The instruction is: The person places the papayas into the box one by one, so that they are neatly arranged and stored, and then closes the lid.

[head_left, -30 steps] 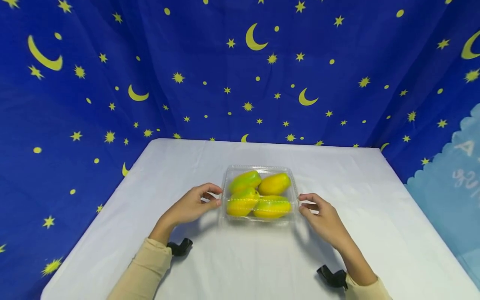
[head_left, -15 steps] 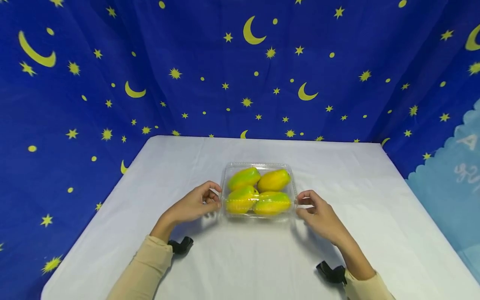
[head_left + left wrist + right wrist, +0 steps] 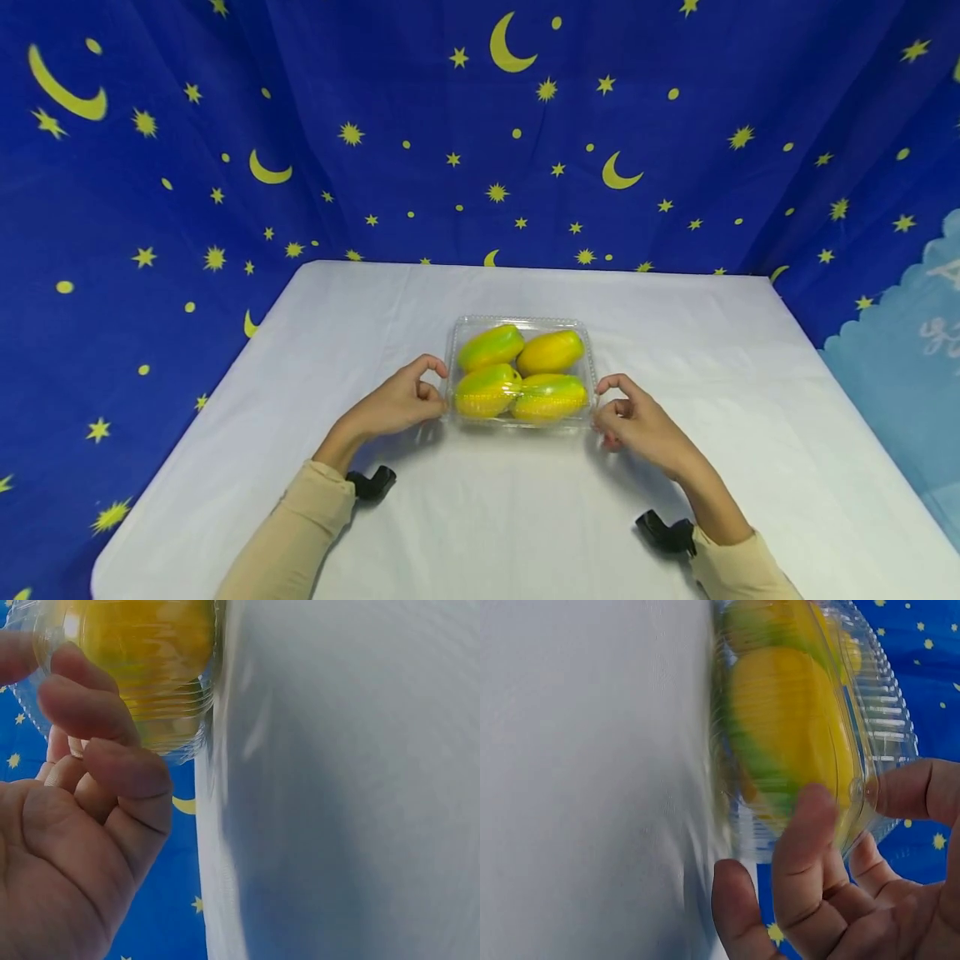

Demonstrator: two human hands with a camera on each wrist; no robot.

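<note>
A clear plastic clamshell box point(image 3: 523, 427) sits on the white table with its lid down over several yellow-green mangoes point(image 3: 551, 398). At its left side my left hand point(image 3: 397, 402) pinches the rim with bent index finger and thumb. My right hand point(image 3: 647, 429) does likewise at the right side, its other fingers curled below. In the left wrist view, fingertips point(image 3: 64, 664) meet the ridged edge of the box point(image 3: 172, 724). The right wrist view has one fingertip point(image 3: 877, 795) against the rim, with another finger in front of the box wall.
A white cloth covers the table point(image 3: 510, 517). Behind and beside it hangs a blue curtain point(image 3: 420, 108) with yellow moons and stars. A black wrist mount point(image 3: 372, 483) hangs under the left sleeve, and another black mount point(image 3: 665, 533) by the right sleeve.
The whole scene shifts slightly up in the head view. The fingers of both hands bend more at the box's sides, and the right hand's lower fingers now show beneath the thumb.
</note>
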